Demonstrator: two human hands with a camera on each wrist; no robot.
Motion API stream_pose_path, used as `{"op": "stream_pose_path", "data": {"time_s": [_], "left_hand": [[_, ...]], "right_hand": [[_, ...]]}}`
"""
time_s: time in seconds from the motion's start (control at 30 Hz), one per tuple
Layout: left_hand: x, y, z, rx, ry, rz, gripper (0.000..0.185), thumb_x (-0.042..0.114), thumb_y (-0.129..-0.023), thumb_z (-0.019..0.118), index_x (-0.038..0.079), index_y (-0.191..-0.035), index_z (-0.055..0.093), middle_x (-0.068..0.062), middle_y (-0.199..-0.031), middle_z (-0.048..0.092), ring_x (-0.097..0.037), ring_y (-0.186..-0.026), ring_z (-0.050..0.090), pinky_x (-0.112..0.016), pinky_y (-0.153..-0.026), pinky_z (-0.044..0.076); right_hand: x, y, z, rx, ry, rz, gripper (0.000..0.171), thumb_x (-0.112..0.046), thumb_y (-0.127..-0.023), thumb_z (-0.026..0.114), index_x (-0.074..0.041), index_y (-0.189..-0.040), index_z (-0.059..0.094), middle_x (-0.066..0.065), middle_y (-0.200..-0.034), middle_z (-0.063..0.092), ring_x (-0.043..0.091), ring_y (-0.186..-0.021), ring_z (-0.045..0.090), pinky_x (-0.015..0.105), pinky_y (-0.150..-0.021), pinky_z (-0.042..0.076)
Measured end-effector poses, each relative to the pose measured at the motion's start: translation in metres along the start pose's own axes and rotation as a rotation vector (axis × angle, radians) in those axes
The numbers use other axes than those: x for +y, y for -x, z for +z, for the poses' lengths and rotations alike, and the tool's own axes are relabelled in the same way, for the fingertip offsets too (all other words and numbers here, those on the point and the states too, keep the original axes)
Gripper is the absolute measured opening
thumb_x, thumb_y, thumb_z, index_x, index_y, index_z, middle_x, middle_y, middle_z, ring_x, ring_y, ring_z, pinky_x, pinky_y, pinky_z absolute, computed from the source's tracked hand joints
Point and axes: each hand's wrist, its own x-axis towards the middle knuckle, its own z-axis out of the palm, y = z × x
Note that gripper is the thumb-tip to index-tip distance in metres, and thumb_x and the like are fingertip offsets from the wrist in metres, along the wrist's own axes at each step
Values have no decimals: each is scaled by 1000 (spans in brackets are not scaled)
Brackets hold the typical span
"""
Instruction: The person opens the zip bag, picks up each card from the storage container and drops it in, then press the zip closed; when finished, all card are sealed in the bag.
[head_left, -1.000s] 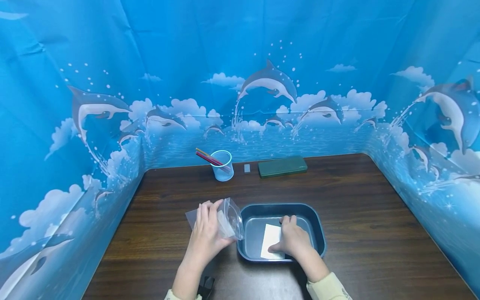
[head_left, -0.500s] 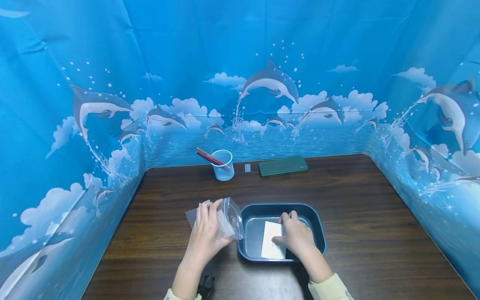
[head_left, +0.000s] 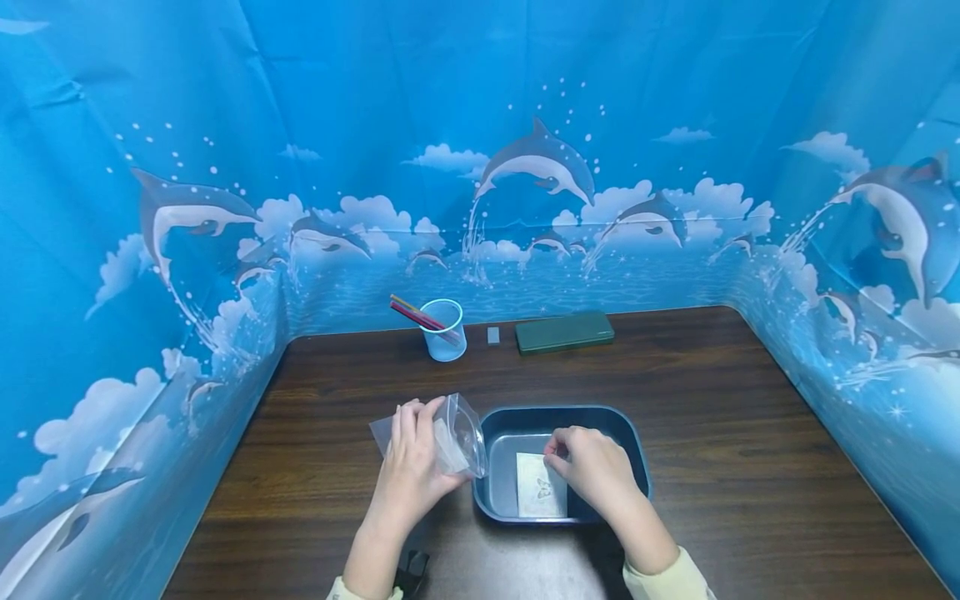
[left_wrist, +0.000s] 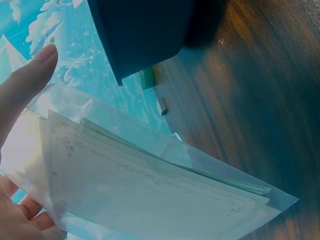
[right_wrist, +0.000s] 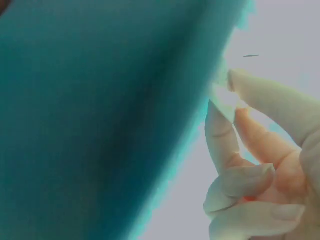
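We see left hand [head_left: 412, 467] gripping clear bag [head_left: 450, 435] with papers inside, held open just left of tray [head_left: 637, 454]. Right hand [head_left: 592, 468] pinches corner of card [head_left: 536, 496], card lying inside tray on surface [head_left: 750, 433].

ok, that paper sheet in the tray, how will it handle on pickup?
Likely floppy: the paper sheet is thin and lies flat in the tray. Probably very light; the right hand pinches just its top edge. Flat on the floor, it may be hard to get under.
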Motion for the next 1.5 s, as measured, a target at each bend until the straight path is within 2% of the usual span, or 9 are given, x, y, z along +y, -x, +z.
{"op": "stream_pose_path", "data": {"time_s": [0.17,0.43,0.53,0.67,0.8,0.93,1.17,1.4,1.5], "left_hand": [[0,-1,-1,-2,8,13,116,46,-46,95,6,-139,38,-14,-123,41,-30,-118,37,-49,-99,43],[1,-3,-2,2,11,13,116,46,-45,95,6,-139,38,-14,-123,41,-30,-119,36,-48,-100,41],[1,-4,-3,7,12,20,116,44,-45,96,5,-138,39,-15,-123,41,-30,-118,36,-47,-100,41],[1,-5,-4,14,11,27,116,44,-45,95,5,-138,39,-15,-123,40,-30,-116,36,-46,-99,42],[2,-5,-4,20,10,29,115,44,-45,95,6,-138,39,-15,-123,41,-30,-117,36,-46,-99,42],[3,-5,-4,24,7,29,115,43,-45,95,5,-138,39,-15,-123,41,-30,-118,36,-46,-99,42],[5,-4,-5,18,12,30,116,45,-46,95,4,-139,39,-15,-123,41,-30,-121,35,-46,-103,39],[8,-3,-4,0,22,8,116,44,-46,95,6,-140,38,-14,-125,40,-30,-123,33,-47,-102,40],[9,-3,-3,0,24,9,116,45,-47,95,6,-140,38,-14,-126,40,-29,-122,34,-47,-101,41]], "right_hand": [[-7,0,-11,68,-71,9,9,-24,-81,78,-24,-81,69,-15,-66,56,8,-45,39,23,-38,30],[-14,-2,-27,408,-176,-9,8,-28,-81,79,-28,-86,73,-18,-71,59,6,-42,34,24,-38,27],[-15,-2,-31,510,-266,-43,8,-27,-81,79,-28,-86,73,-21,-72,59,5,-45,36,23,-38,28],[-18,-1,-34,580,-435,-78,6,-22,-83,77,-25,-86,73,-19,-73,60,7,-45,34,21,-39,27],[-22,2,-35,583,-550,-86,5,-22,-83,77,-24,-86,73,-18,-72,63,8,-42,30,21,-38,23],[-28,5,-35,545,-619,-71,7,-19,-83,77,-24,-86,73,-17,-70,63,7,-41,28,21,-36,20],[-47,13,-42,476,-708,-22,10,-5,-80,77,-12,-84,72,-7,-66,63,4,-41,27,22,-36,19],[-37,8,-19,422,-716,-20,9,-17,-82,78,-23,-85,72,-14,-66,62,9,-39,30,22,-35,19],[-38,7,-13,414,-731,-36,8,-18,-83,77,-23,-85,72,-13,-65,61,9,-39,30,22,-35,19]]}}
